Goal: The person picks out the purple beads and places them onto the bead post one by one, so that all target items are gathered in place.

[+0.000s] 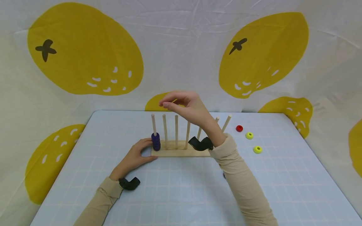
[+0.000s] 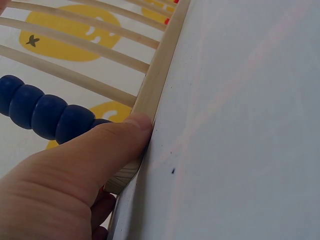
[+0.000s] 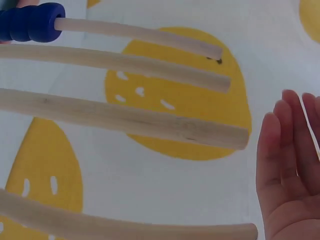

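A wooden peg rack [image 1: 169, 153] stands on the table with a row of upright pegs. Dark blue beads [image 1: 156, 142] are stacked on its leftmost peg, whose upper part is bare. My left hand [image 1: 137, 154] grips the left end of the base; in the left wrist view its thumb [image 2: 120, 137] presses on the base edge beside the blue beads [image 2: 50, 112]. Above the middle pegs hovers my right hand [image 1: 188, 106], fingers loosely bent and nothing between them. The right wrist view shows its fingers [image 3: 287, 150] apart from the peg tips. My right arm partly covers the right-hand pegs.
To the right of the rack lie a red bead [image 1: 239, 128] and two yellow beads, one farther back [image 1: 249, 135] and one nearer [image 1: 257, 149]. A small dark thing [image 1: 224, 175] peeks out beside my right sleeve. Behind the table hangs a lemon-print cloth [image 1: 181, 47].
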The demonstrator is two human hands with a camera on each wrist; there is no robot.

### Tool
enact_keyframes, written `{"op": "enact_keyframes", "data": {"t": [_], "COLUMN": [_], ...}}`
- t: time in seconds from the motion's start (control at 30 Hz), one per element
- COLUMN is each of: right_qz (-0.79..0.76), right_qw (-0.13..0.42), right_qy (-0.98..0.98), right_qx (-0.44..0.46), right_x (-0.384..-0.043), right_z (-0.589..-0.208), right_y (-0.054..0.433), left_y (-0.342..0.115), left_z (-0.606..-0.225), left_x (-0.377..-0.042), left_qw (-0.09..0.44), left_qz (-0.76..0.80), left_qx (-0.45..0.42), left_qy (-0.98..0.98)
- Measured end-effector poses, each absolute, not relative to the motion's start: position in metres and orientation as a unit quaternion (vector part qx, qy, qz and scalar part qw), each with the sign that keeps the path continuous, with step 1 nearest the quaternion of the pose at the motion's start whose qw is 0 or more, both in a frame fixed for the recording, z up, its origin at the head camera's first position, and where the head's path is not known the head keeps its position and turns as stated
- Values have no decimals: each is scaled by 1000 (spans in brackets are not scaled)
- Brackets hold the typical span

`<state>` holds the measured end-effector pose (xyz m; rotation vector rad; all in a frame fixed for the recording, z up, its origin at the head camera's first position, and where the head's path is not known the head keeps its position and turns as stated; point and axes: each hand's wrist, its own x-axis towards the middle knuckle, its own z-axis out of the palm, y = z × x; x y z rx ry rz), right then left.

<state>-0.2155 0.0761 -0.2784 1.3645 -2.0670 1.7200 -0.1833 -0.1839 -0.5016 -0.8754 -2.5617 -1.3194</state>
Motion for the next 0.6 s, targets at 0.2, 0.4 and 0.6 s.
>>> {"op": "enact_keyframes", "data": {"t": [0.2,0.4,0.6], "right_qz": [570,576,573], "right_qw": [75,92,107], "right_qy": [-685,-679,-683], "right_qx": [448,447,439], "right_x": [-210,-205,-198], "right_z": [-273,-270,-268], "right_y": [91,110,132], "left_y": [-185,-184,-184], "left_z": [-501,-502,-502], "left_x": [-182,-182,-183], "left_qw": [64,53,54], "left_qz": [-437,-438,-435], "left_qx": [-286,-279,-280], "left_qy": [-850,-853,-854]}}
